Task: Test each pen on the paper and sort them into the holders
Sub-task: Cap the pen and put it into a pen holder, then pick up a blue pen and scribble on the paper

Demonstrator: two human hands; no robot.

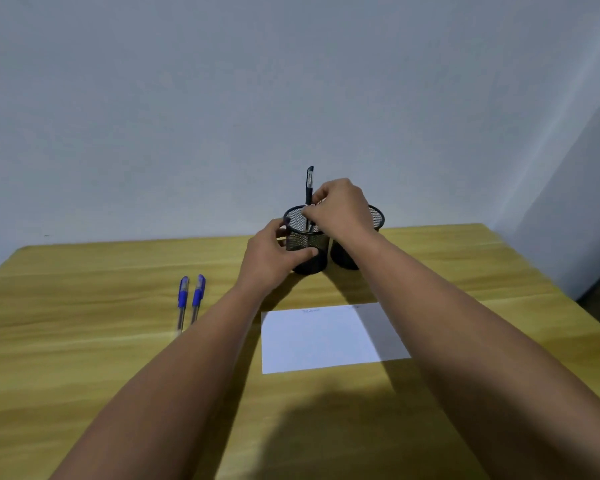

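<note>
Two black mesh holders stand side by side at the far middle of the table. My left hand (274, 256) grips the left holder (307, 242) round its side. A black pen (309, 188) stands upright in that holder, its capped end sticking up. My right hand (340, 206) hovers over the holder's rim and pinches the pen's barrel with its fingertips. The right holder (376, 216) is mostly hidden behind my right wrist. A white sheet of paper (319, 337) lies nearer me, with faint scribbles at its far edge. Two blue-capped pens (191, 299) lie parallel on the table to the left.
The wooden table (84, 341) ends at a plain grey wall just behind the holders. Its right edge runs diagonally at the far right, with dark floor beyond it.
</note>
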